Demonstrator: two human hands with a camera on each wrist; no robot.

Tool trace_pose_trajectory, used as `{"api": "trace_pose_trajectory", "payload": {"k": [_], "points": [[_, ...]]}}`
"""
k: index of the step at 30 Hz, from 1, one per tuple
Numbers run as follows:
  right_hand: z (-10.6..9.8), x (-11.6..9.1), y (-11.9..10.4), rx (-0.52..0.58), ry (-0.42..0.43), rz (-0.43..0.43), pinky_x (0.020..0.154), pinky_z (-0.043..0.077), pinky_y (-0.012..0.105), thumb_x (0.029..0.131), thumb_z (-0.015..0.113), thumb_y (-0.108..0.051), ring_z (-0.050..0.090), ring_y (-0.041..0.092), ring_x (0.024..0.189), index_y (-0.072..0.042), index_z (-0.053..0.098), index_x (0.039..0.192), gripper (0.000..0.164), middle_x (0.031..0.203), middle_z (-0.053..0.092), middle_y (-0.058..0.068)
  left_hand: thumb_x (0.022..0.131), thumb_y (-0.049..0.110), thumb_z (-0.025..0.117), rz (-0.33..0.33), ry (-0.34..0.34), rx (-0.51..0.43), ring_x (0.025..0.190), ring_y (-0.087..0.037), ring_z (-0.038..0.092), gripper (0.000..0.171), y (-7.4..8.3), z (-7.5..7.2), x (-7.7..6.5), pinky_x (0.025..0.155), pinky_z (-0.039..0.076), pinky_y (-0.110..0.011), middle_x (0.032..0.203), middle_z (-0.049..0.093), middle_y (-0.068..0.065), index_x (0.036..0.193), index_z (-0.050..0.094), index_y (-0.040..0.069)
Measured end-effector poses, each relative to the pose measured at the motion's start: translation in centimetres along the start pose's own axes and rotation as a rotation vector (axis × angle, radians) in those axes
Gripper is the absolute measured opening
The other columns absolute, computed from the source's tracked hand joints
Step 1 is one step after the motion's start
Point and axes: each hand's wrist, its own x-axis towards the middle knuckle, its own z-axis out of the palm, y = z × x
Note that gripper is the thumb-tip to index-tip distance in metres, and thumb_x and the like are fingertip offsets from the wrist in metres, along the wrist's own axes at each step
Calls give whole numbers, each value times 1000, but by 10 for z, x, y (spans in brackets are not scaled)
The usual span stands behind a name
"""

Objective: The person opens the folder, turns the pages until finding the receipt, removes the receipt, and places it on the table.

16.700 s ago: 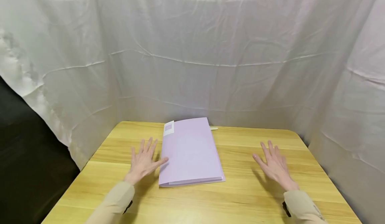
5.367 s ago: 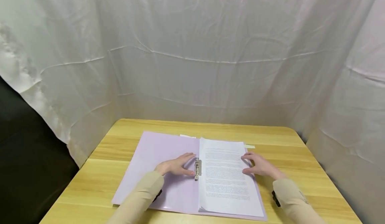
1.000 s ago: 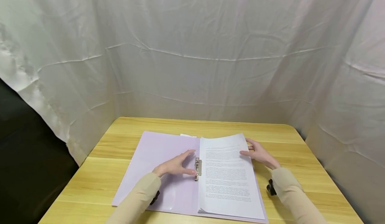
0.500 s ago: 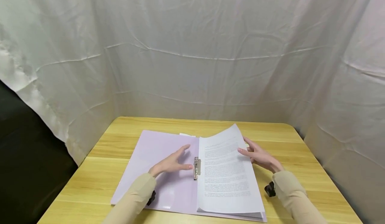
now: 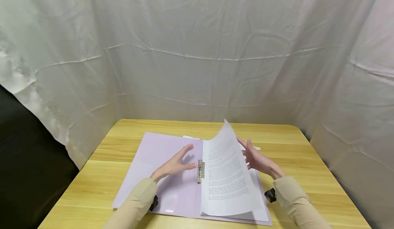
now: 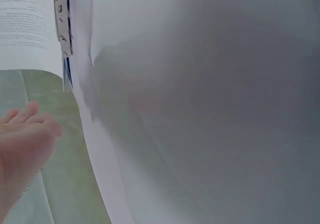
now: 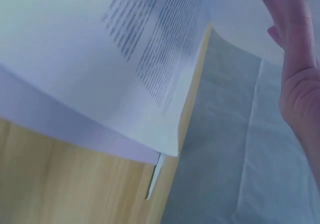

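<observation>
A purple folder (image 5: 184,201) lies spread on the wooden table, with a metal clip (image 5: 201,171) along its spine. A stack of printed paper (image 5: 260,208) sits on its right side. The top sheet (image 5: 226,181) is lifted at its right edge and bends up toward the left. My right hand (image 5: 260,159) is behind that raised edge with fingers extended; its thumb stands apart from the page. Straight fingers show in the right wrist view. My left hand (image 5: 175,164) hovers over the left cover near the clip, thumb and fingers spread, holding nothing.
A pale tab (image 5: 257,148) sticks out past the folder's right side, and a white one (image 5: 191,137) shows at the top edge. Grey curtains (image 5: 197,78) hang behind and beside the wooden table (image 5: 304,167).
My right hand has moved left, and the sheet has risen and curled further left, baring the paper beneath. The right thumb has come off the page. My left hand has shifted slightly left.
</observation>
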Motion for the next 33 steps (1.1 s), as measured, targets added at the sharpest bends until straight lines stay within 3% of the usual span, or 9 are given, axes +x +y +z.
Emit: {"api": "trace_pose_trajectory", "payload": {"k": [6, 13, 16, 20, 25, 33], "points": [[8, 8, -2, -75, 29, 25, 66, 59, 23, 101, -2, -62, 74, 29, 102, -32, -6, 162, 69, 155, 33, 38, 95, 32, 70, 32, -7, -106, 157, -39, 12, 89, 3, 0, 2, 125, 12, -63, 169, 18, -14, 162, 15, 10], [18, 15, -3, -150, 51, 68, 72, 62, 30, 101, 0, -64, 71, 38, 110, -32, -4, 163, 70, 163, 20, 32, 96, 24, 69, 65, -10, -208, 158, -36, 12, 86, 7, 3, 4, 128, 12, -56, 169, 18, -16, 161, 15, 9], [24, 19, -5, -187, 64, 96, 79, 63, 37, 101, 1, -65, 65, 43, 121, -35, -2, 162, 69, 166, 14, 28, 97, 23, 68, 73, -9, -247, 158, -36, 13, 85, 11, 4, 5, 128, 14, -55, 169, 18, -16, 161, 15, 9], [32, 24, -6, -235, 78, 105, 85, 62, 47, 103, 2, -63, 55, 51, 130, -38, 5, 162, 65, 169, 12, 22, 98, 21, 66, 81, -19, -315, 158, -35, 14, 84, 17, 5, 6, 127, 18, -54, 169, 17, -17, 162, 13, 9], [39, 30, -6, -266, 74, 87, 86, 61, 55, 105, 2, -59, 52, 54, 132, -32, 7, 163, 65, 170, 13, 17, 101, 19, 62, 90, -44, -412, 157, -38, 15, 82, 22, 7, 8, 126, 23, -51, 168, 15, -21, 162, 8, 5], [44, 36, -4, -289, 74, 86, 85, 60, 57, 104, 3, -61, 49, 54, 133, -38, 11, 162, 62, 170, 11, 15, 106, 27, 53, 73, -20, -430, 153, -35, 31, 73, 27, 10, 12, 123, 31, -52, 166, 25, -19, 162, 11, 8]]}}
